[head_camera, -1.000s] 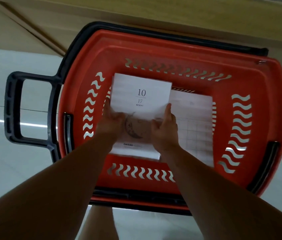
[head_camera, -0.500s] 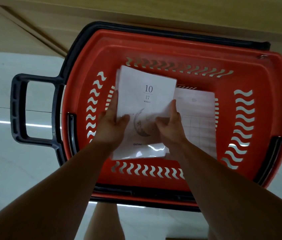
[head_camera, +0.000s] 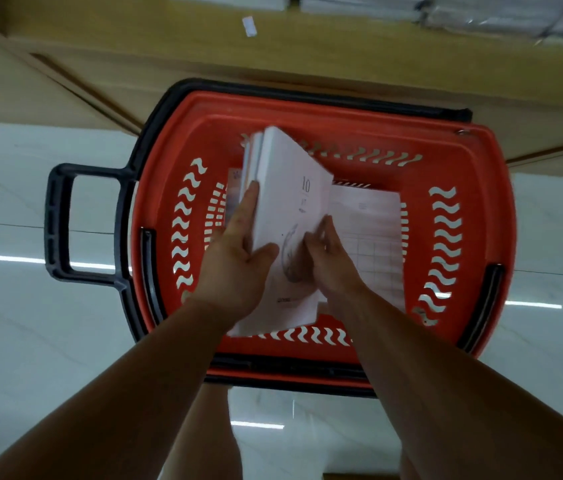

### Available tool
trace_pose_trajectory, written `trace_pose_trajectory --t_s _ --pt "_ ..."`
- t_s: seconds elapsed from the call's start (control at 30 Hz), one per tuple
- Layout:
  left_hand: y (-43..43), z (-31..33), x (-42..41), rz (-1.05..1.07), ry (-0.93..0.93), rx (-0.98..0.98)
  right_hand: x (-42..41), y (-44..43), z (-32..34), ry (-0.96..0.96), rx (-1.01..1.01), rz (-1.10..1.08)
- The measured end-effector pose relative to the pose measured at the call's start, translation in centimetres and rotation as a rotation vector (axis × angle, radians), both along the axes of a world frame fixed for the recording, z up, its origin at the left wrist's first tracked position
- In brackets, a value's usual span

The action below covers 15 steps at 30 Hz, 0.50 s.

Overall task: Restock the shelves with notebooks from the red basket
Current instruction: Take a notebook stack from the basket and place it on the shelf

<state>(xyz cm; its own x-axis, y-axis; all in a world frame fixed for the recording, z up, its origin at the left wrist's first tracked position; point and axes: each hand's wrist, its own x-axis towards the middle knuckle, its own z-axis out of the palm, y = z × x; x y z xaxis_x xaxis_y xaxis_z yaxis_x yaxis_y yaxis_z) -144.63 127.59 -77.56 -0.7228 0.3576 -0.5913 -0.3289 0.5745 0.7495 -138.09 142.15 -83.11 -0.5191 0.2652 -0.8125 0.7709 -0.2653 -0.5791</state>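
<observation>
Red plastic basket (head_camera: 342,109) on a pale glossy floor (head_camera: 13,323), black handle (head_camera: 58,220) out to its left, wavy slots cut through its walls. Inside, flat on the bottom at the right, a grid-printed notebook (head_camera: 373,237); at the left, under the raised bundle, a strip of another cover (head_camera: 233,188), too hidden to read. Above those, within the basket's walls, a notebook stack (head_camera: 287,188), tilted with its far edge up and its page edges fanned toward the left, white top cover printed with "10" and a dark drawing lower down.

Left hand (head_camera: 235,268) clamped on the stack's left side: fingers straight along the edges, thumb pressed across the cover. Right hand (head_camera: 332,261) curled over the stack's right edge, fingertips bent onto the cover beside the drawing; thumb out of sight. Both hands closed narrowly round the same bundle, forearms reaching in from the near side.

Beyond the basket, a wooden shelf (head_camera: 307,50) with plastic-wrapped white stacks (head_camera: 481,12) on top.
</observation>
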Motion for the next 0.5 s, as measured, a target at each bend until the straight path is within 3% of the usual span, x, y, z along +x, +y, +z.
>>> trace_pose_trajectory --t_s 0.1,0.5 --pt "0.4 4.5 0.2 -0.014 0.011 0.041 0.8 0.3 4.0 -0.028 -0.061 -0.026" --pt "2.1 31.6 1.4 0.312 -0.048 0.394 2.6 5.6 28.5 0.122 -0.214 0.034"
